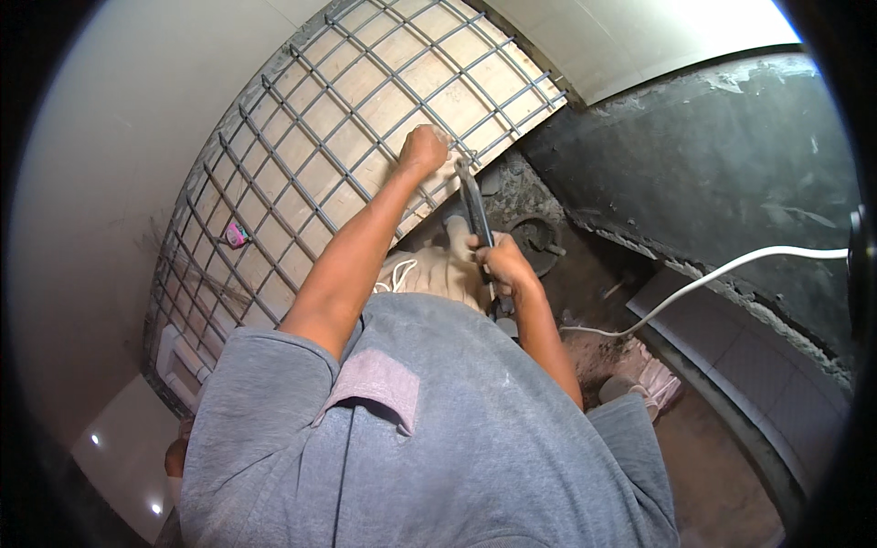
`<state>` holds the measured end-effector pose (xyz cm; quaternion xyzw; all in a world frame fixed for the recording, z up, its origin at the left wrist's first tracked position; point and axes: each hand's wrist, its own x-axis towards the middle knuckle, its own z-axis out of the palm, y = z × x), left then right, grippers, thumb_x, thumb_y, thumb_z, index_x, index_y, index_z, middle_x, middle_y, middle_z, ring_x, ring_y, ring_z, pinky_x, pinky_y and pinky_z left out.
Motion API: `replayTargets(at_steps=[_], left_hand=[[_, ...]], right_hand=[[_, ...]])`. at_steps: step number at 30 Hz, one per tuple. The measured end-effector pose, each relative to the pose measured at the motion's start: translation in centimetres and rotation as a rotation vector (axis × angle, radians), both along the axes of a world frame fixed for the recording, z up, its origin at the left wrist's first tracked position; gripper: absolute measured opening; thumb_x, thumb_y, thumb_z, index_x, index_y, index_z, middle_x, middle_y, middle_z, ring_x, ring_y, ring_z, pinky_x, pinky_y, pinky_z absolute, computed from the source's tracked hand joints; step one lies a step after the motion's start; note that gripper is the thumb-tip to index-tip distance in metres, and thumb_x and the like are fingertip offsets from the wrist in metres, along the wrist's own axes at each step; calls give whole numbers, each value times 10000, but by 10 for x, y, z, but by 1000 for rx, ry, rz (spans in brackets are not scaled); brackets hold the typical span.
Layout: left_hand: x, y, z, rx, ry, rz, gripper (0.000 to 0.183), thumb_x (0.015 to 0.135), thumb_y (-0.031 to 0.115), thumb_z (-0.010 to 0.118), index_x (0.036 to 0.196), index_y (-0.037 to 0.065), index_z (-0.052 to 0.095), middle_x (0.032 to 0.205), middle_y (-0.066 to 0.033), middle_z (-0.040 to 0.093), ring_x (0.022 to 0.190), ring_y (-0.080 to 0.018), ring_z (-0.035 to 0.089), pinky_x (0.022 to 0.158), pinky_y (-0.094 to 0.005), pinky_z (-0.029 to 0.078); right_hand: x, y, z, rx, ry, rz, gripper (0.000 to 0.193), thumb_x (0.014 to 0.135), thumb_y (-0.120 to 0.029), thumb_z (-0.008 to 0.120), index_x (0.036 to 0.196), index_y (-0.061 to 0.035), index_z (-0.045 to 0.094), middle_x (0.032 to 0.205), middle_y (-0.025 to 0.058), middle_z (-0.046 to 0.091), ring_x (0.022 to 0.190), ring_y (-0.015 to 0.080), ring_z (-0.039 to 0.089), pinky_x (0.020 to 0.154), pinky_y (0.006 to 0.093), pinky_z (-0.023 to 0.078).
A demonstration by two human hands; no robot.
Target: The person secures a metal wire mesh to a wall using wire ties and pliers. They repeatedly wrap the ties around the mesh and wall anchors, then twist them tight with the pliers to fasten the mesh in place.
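Head view: Long dark tool (477,203) by the metal grid (351,113)

The right hand (507,263) has its fingers wrapped around the tool, its top at the grid's edge. The left hand (425,148) is curled up over the grid; I cannot tell if its fingers pinch anything.

The person wears a heathered grey-blue shirt (438,466) with loose, wide short sleeves (265,374) that leave the forearms, left hand (426,149) and right hand (505,260) bare. A paler, pinkish-lilac patch pocket (379,384) gapes open on the chest, beside a dark line that may be a seam or a fold. Below show beige trousers (443,281) with a white drawstring (399,272).
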<state>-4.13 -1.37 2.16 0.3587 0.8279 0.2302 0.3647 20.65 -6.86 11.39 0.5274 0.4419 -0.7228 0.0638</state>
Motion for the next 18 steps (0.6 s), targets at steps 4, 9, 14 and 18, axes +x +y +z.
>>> replayTargets(at_steps=[4,9,14,18], left_hand=[[8,2,21,-63,-498,223,348,927,338,600,999,4,664,914,-162,710,804,-228,687,682,-368,525],[40,-52,8,-5,-1099,780,460,991,475,436,1177,66,533,978,-64,693,835,-160,632,746,-335,464],[92,-89,-10,-247,-1091,552,393,986,389,479,1225,83,538,1090,-65,666,970,-167,613,811,-367,468],[97,-90,14,-218,-926,253,301,953,267,570,1163,52,582,1005,-65,671,839,-158,634,683,-322,503]], right_hand=[[42,-19,-17,744,-576,425,218,806,-48,512,953,-2,666,941,197,652,884,348,640,829,542,476],[58,46,9,1553,-801,893,157,840,-157,558,834,-63,684,993,119,564,980,301,533,983,692,280],[24,123,37,1699,-656,1112,265,874,-195,505,841,-53,727,1076,110,590,1079,299,505,1055,703,190],[-19,156,60,1582,-698,1446,305,919,-236,466,958,-136,751,1139,88,604,1167,283,495,1095,694,134]])
